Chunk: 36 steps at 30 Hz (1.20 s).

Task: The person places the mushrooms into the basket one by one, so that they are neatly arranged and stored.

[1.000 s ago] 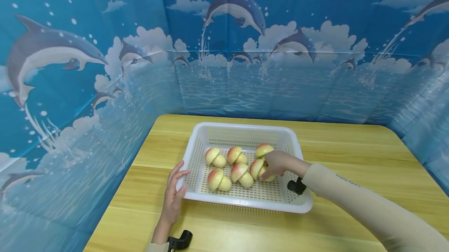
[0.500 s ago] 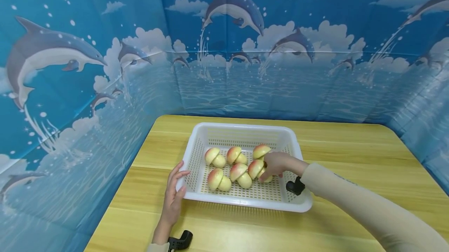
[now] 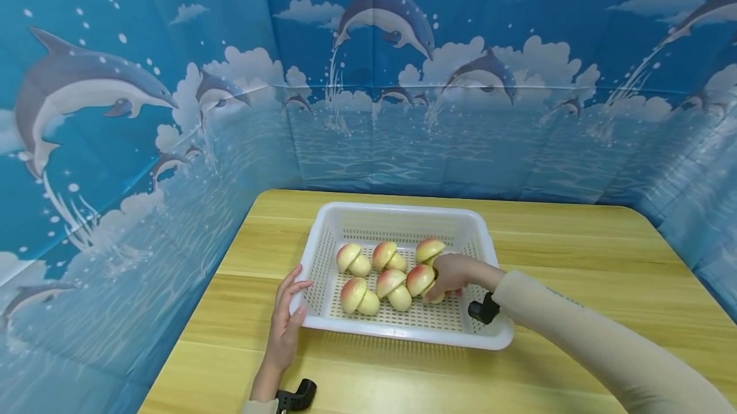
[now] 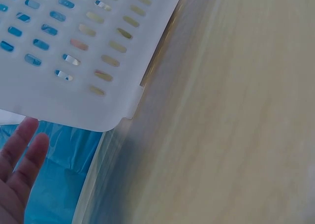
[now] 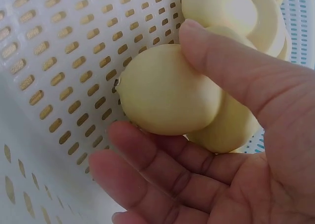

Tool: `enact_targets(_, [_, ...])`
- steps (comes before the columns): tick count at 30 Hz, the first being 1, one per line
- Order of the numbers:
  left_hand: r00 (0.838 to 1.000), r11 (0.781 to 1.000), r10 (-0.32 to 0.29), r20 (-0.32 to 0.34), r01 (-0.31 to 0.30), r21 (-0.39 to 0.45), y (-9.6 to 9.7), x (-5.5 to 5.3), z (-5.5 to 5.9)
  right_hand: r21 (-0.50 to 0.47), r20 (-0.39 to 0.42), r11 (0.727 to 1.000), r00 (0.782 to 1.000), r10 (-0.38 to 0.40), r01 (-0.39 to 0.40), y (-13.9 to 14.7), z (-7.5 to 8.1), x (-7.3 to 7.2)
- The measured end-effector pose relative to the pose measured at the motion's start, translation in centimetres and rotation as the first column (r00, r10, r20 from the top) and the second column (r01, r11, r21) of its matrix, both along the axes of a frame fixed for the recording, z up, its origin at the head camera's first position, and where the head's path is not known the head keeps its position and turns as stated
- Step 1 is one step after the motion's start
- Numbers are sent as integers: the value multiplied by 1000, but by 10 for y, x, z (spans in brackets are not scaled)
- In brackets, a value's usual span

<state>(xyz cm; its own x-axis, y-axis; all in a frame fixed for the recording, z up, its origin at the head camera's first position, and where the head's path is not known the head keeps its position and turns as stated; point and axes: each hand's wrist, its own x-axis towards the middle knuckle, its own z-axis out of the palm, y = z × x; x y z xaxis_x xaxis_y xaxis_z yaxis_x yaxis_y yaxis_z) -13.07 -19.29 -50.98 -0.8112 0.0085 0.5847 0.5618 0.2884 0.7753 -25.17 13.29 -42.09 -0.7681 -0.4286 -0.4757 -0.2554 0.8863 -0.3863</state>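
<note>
Several pale yellow mushroom-shaped pieces with red-blushed caps lie in a white perforated basket (image 3: 397,334). My right hand (image 3: 453,272) reaches in at the right and grips the front-right mushroom-shaped piece (image 3: 420,279) by its stem. In the right wrist view, the thumb lies on top of the rounded stem (image 5: 165,93) and the fingers curl beneath it. Its cap touches or overlaps the front-middle mushroom-shaped piece (image 3: 394,288); the back-right one (image 3: 428,249) is partly hidden by my hand. My left hand (image 3: 283,324) rests against the basket's left rim, fingers relaxed and spread.
Further mushroom-shaped pieces sit on the basket's left side, at the back left (image 3: 353,259), back middle (image 3: 388,255) and front left (image 3: 359,297). Underneath is a wooden table (image 3: 581,254). A blue dolphin-print curtain (image 3: 368,132) stands behind and to both sides.
My right hand has shifted slightly left with the front-right piece. The front-middle piece has been nudged left and turned a little, its stem pointing more downward. The left hand stays put.
</note>
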Motion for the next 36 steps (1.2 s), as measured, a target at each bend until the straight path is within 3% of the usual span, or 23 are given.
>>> enact_targets(36, [1000, 1000, 8, -13, -8, 1, 2, 1, 2, 10, 0, 1000, 1000, -6, 6, 2, 1, 1])
